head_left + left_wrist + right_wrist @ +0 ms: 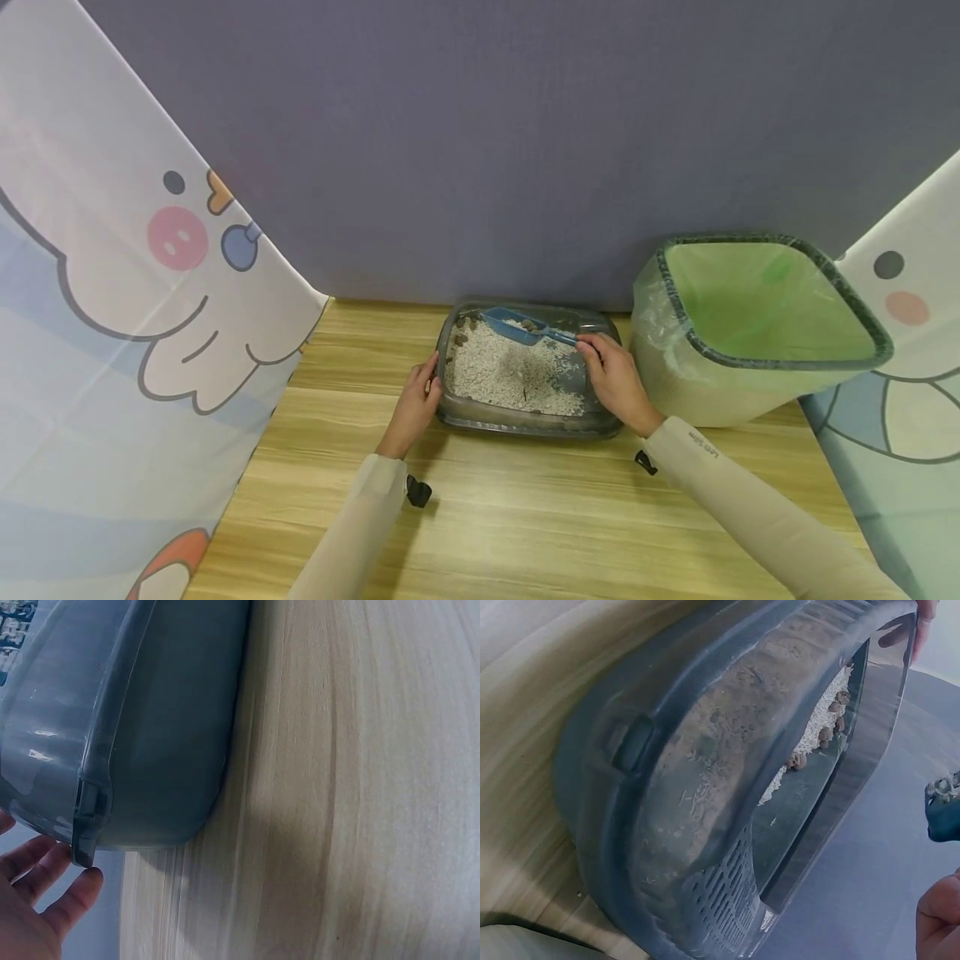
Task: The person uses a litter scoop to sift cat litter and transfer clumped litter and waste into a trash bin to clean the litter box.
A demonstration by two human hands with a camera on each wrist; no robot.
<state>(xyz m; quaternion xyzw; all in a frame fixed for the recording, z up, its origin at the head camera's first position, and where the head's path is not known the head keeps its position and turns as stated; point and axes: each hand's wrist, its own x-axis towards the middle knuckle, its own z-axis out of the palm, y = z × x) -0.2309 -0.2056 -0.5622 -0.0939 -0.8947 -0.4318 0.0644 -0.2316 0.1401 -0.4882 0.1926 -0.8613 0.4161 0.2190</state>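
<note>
Table point(525, 517) of pale wood grain carries everything here, backed by a grey-violet wall point(480, 125) and cartoon-printed curtains point(112, 333) at both sides. Near the right edge stands a bin point(750, 333) lined with a green bag, close beside the work, probably so waste travels a short way. At the table's far edge, just left of the bin, sits a grey litter tray point(525, 423) filled with pale granules point(502, 375). The left hand point(416, 408) rests against the tray's left rim, fingers extended, seemingly steadying it against sliding. The right hand point(618, 379) is clamped on the handle of a blue scoop point(525, 327), whose bowl lies over the tray's far side with dark brown clumps point(529, 325) in it. A few more clumps show among the granules in the right wrist view.
</note>
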